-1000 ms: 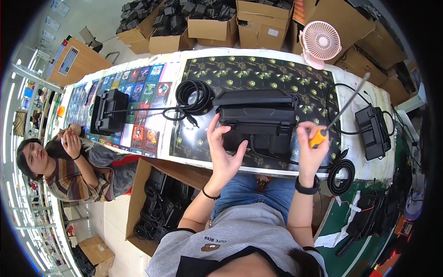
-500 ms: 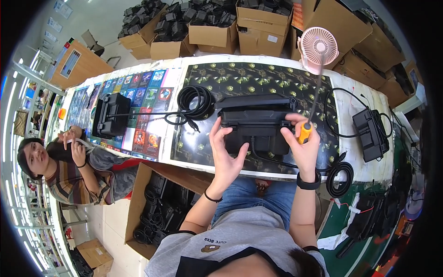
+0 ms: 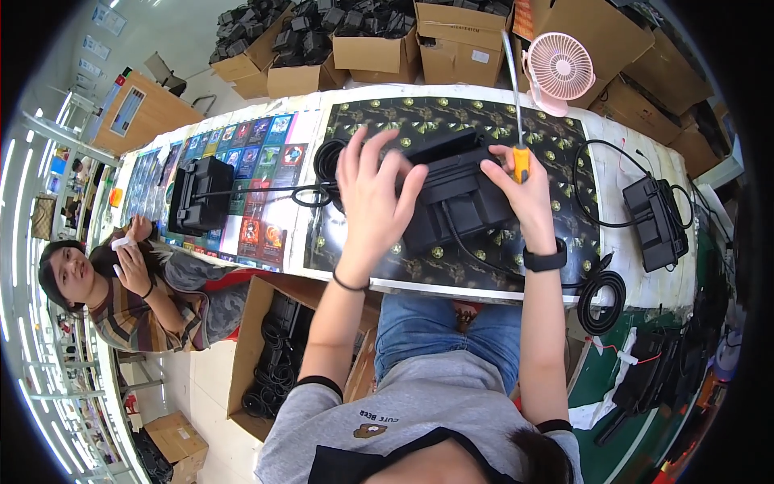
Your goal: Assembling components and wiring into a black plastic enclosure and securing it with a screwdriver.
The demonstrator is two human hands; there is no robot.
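A black plastic case with latches lies tilted on the dark mat in front of me, its upper part at the far side. My left hand is raised over the case's left end, fingers spread, slightly blurred, with nothing in it. My right hand grips a screwdriver by its yellow-orange handle, the long shaft pointing away from me. The thumb and fingers of that hand also rest at the case's right corner. A black cable runs from the case's near side toward the right.
Coiled black cable sits behind my left hand. Similar cases stand at the left and right. A pink fan stands at the far edge. Below the table is a carton of black devices. A co-worker sits at the left.
My left hand has let go of the case and lifted up and left. The case has turned, its right end now farther away. The screwdriver has swung from leaning right to leaning slightly left.
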